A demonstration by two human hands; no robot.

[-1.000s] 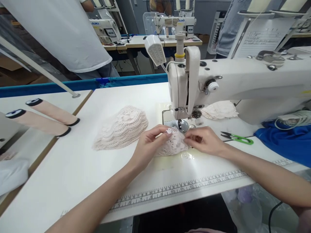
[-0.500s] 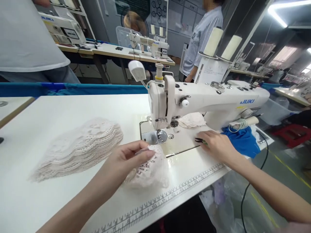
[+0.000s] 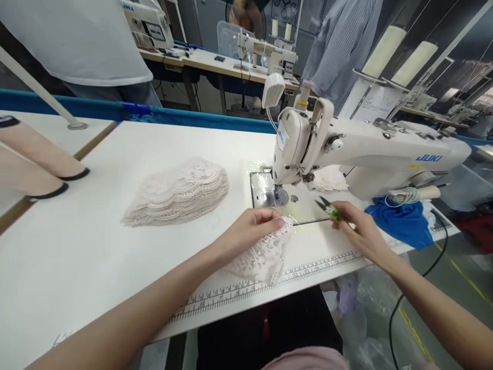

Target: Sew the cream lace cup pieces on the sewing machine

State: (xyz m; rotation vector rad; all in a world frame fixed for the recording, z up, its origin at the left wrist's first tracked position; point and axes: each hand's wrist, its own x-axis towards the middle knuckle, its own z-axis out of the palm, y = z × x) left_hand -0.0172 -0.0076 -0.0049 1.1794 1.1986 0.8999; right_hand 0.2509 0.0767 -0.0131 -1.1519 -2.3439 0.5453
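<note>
Lace (image 3: 265, 259) is pinched at its upper corner in the left hand's (image 3: 252, 228) fingertips, its body spreading toward seven o'clock and overlapping the printed ruler (image 3: 296, 274). The right hand (image 3: 358, 223) grasps green snips (image 3: 332, 210), blades parted toward ten o'clock. From the left hand, stacked lace pieces (image 3: 181, 195) lie at ten o'clock and a sewing machine (image 3: 358, 149) marked JUKI at two. Between two and three o'clock from the right hand stands a clear bin (image 3: 468, 187), seemingly plastic, contents too blurred to tell.
</note>
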